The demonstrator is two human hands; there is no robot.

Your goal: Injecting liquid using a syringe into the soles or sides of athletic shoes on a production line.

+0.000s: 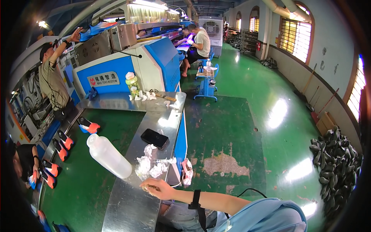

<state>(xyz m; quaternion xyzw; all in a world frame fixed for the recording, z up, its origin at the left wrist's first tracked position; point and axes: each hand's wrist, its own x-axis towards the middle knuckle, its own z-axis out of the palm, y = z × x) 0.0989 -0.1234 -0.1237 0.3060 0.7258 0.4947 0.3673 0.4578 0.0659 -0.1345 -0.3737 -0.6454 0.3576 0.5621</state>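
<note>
My right hand (160, 188) rests over the near edge of the metal table (125, 205), its fingers curled round something small and brownish that I cannot make out. A black strap (195, 199) goes round that forearm. Just past the fingers lie crumpled white tissues (143, 165), and beyond them a black phone (154, 138) lies flat. To the left of the tissues is a large translucent white plastic bottle (110, 156), capless as far as I can see. My left hand is out of view.
Shoes in orange, black and blue (63, 145) line a rail at the left, beside a worker (56, 83). A blue and white machine (127, 69) stands beyond the table. Dark shoe lasts (336, 166) are heaped at the right. Blue stools (206, 87) stand near seated people.
</note>
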